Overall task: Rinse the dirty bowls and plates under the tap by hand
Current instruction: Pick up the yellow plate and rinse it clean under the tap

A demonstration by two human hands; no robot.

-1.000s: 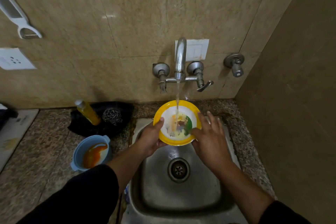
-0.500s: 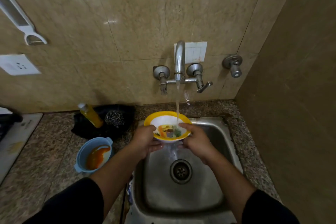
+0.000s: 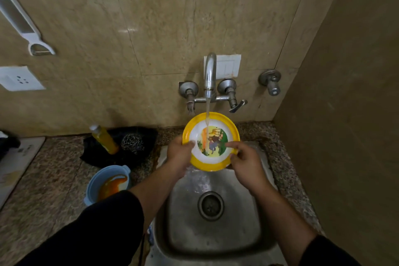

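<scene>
While tap (image 3: 210,73) stream hits its face, yellow-rimmed plate (image 3: 210,166) held tilted above sink (image 3: 216,233): left hand (image 3: 179,153) grips left rim, right hand (image 3: 245,163) grips right rim. Step: rinsing, nearly done. Next likely: stained blue bowl (image 3: 95,181), worktop (image 3: 54,179) left of left hand.

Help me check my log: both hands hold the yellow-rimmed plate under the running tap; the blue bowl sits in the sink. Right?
No. The head view shows the blue bowl on the counter left of the sink, not in it. Left hand and right hand do hold the yellow-rimmed plate under the running tap.
</scene>
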